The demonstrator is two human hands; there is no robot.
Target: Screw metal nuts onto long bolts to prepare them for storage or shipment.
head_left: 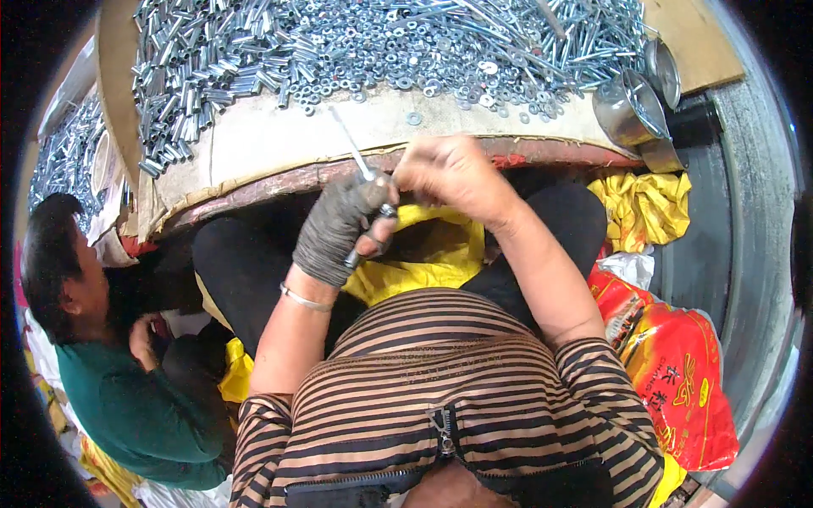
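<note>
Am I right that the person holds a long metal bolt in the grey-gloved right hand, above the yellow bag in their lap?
Not quite: the head view shows the grey glove on the left hand, which holds the long metal bolt above the yellow bag.

Left hand [339,227] gloved and clenched, right hand [449,173] bare, fingers pinched

Bolt [366,182] lower end hidden inside gloved left hand [339,224]. Right hand [449,173] fingertips not visible. Parts pile [381,51] cut off at top edge; single pieces too small.
</note>
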